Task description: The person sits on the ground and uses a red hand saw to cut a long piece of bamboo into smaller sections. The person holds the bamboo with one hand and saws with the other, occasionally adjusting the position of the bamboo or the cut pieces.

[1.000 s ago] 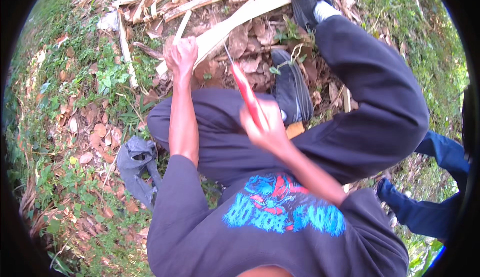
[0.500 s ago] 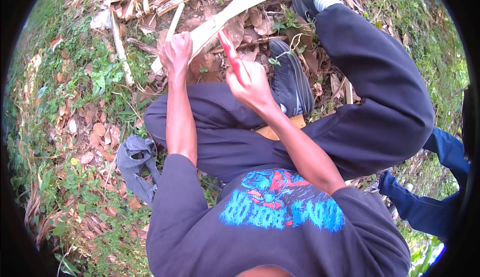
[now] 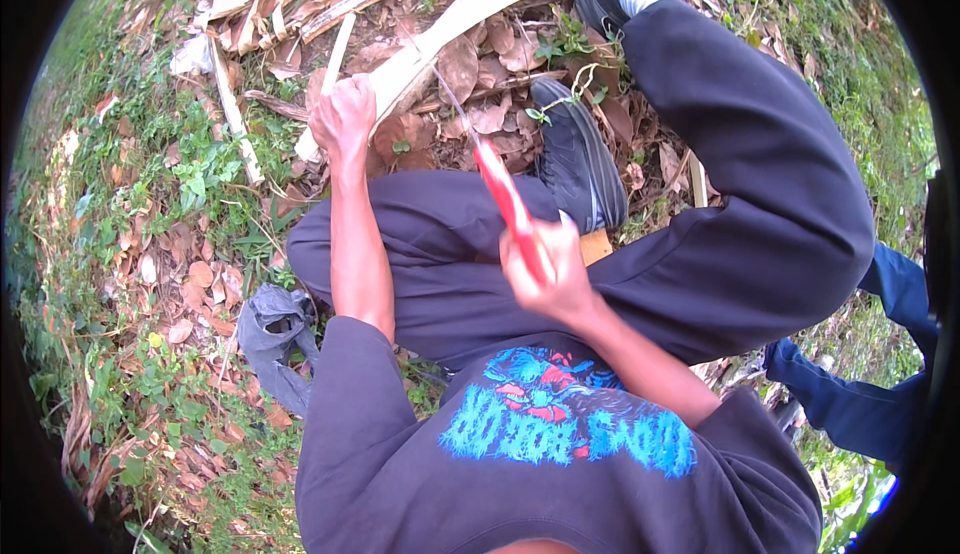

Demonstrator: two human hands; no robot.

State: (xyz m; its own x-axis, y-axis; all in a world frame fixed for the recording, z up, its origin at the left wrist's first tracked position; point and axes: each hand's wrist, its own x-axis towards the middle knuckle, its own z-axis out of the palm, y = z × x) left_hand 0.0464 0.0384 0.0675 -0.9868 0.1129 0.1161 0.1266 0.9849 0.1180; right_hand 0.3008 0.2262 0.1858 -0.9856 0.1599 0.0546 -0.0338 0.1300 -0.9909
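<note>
While I'm sat on the ground with dry leaves and weeds all round, going left to right: a crumpled grey plastic bag lies just beside my left thigh, near the left edge of the leaf litter. Next along, my left hand is closed tight around the near end of a long pale split stalk, looks like a palm frond stem or a strip of wood, which runs away from me up toward the top edge of the ground, past my dark shoe. More split pieces lie scattered up there too. Then my right hand is wrapped round the red handle of a knife, and the thin blade points up toward the stalk, its tip close to the wood just right of my left hand. So the hands are apart, each clamped on its own thing. Far right there's someone else's blue sleeve, well clear of me.

What worries me: the blade is aimed near my left fingers, so if it skids off the hard stalk it could run straight into that hand. The knife also hangs right over my thigh and shoe, so a slip downward wouldn't be great either
</note>
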